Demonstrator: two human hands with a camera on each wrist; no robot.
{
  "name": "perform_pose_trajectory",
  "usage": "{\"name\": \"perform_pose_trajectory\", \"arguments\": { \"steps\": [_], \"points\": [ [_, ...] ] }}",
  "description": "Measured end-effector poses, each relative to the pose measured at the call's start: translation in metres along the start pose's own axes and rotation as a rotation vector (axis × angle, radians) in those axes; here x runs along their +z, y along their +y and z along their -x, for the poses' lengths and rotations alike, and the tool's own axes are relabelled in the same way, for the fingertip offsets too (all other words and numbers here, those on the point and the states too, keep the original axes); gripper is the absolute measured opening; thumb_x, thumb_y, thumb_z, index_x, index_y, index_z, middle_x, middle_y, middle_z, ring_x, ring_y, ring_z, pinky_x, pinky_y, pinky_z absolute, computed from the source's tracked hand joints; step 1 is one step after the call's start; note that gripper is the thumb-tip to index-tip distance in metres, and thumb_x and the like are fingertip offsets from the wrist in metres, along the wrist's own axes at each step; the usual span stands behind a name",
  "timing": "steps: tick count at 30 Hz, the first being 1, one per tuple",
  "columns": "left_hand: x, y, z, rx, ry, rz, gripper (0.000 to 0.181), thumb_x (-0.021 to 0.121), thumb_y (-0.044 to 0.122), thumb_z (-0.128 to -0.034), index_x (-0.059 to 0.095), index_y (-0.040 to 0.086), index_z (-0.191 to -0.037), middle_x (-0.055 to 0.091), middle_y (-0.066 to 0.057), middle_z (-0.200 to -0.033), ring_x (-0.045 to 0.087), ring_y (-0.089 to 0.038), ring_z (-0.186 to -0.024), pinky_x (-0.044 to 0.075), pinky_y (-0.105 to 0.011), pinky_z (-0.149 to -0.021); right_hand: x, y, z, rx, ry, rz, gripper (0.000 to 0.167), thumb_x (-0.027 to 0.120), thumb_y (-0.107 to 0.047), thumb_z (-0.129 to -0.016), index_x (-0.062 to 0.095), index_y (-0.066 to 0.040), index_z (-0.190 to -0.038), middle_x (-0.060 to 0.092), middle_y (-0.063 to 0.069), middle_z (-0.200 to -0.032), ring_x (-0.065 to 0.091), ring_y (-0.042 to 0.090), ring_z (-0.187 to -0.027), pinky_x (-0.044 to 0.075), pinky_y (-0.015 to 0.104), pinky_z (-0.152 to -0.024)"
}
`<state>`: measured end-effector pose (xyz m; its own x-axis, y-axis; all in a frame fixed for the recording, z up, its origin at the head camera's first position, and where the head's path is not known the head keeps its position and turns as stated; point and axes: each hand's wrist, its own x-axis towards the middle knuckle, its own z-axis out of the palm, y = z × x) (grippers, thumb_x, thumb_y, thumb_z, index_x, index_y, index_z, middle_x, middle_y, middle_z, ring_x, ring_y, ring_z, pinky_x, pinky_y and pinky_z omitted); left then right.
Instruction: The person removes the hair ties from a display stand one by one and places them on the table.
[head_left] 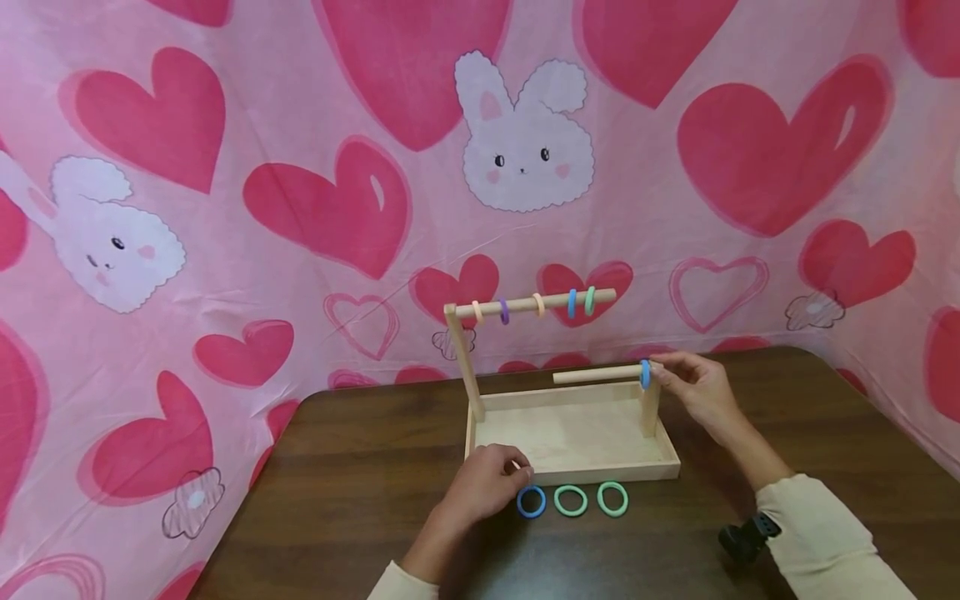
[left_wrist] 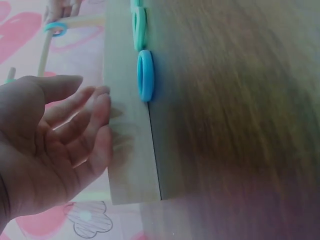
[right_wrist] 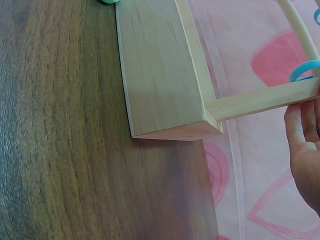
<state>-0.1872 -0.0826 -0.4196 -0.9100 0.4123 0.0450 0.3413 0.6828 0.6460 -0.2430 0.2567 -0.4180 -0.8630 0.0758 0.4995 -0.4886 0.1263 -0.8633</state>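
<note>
A wooden stand (head_left: 573, 477) has a tray base and two posts, each with a rod. My right hand (head_left: 699, 390) is at the top of the shorter right post, its thumb and fingertips pinching a blue ring (head_left: 645, 375) that encircles the lower rod (head_left: 596, 376) at its post end. In the right wrist view, fingers (right_wrist: 295, 125) lie behind that post. My left hand (head_left: 487, 482) is by the tray's front wall, fingers loosely bent and holding nothing. Close to its fingertips, another blue ring (head_left: 532, 502) and two green rings (head_left: 571, 501) stand in a row before the tray.
Along the upper rod (head_left: 558, 301) hang several rings: peach, purple (head_left: 504, 312), blue and green (head_left: 589, 301). Its right end is free. The dark wooden table (head_left: 337, 483) reaches back to a pink cloth with hearts and rabbits. A black device (head_left: 746, 537) is by the right sleeve.
</note>
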Motion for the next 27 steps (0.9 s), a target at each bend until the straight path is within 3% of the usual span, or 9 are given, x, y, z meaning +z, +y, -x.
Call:
{"name": "perform_pose_trajectory", "arguments": {
  "steps": [5, 11, 17, 27],
  "points": [
    [0.003, 0.006, -0.004, 0.054, 0.053, 0.021, 0.013, 0.068, 0.02, -0.0943, 0.077, 0.011, -0.095, 0.077, -0.004, -0.083, 0.059, -0.003, -0.068, 0.046, -0.02, -0.063, 0.001, 0.0, 0.002, 0.01, -0.015, -0.009, 0.022, 0.067, 0.005, -0.093, 0.077, -0.01, -0.105, 0.072, -0.023, -0.087, 0.063, -0.006, -0.079, 0.052, 0.01, -0.069],
    [0.01, 0.016, -0.015, 0.116, 0.116, 0.112, 0.014, 0.067, 0.019, -0.0945, 0.076, 0.01, -0.096, 0.078, -0.006, -0.083, 0.061, -0.001, -0.065, 0.049, -0.018, -0.063, 0.0, 0.0, 0.001, -0.009, -0.007, -0.003, 0.021, 0.067, 0.006, -0.093, 0.077, -0.008, -0.104, 0.073, -0.023, -0.087, 0.063, -0.006, -0.078, 0.052, 0.01, -0.068],
    [0.017, 0.024, -0.027, 0.109, 0.178, 0.193, 0.014, 0.07, 0.018, -0.0931, 0.077, 0.007, -0.099, 0.077, -0.009, -0.082, 0.06, -0.002, -0.065, 0.05, -0.018, -0.061, -0.001, -0.001, -0.001, -0.012, -0.011, 0.012, 0.02, 0.067, 0.005, -0.093, 0.076, -0.006, -0.106, 0.073, -0.024, -0.09, 0.064, -0.008, -0.081, 0.052, 0.009, -0.07],
    [0.033, 0.038, -0.041, 0.141, 0.353, 0.277, 0.011, 0.071, 0.02, -0.0912, 0.078, 0.011, -0.093, 0.076, -0.007, -0.077, 0.057, 0.003, -0.064, 0.051, -0.016, -0.063, -0.002, -0.001, 0.0, -0.012, -0.038, -0.037, 0.023, 0.065, 0.006, -0.094, 0.076, -0.01, -0.107, 0.074, -0.024, -0.095, 0.066, -0.009, -0.087, 0.053, 0.008, -0.075]
  ]
}}
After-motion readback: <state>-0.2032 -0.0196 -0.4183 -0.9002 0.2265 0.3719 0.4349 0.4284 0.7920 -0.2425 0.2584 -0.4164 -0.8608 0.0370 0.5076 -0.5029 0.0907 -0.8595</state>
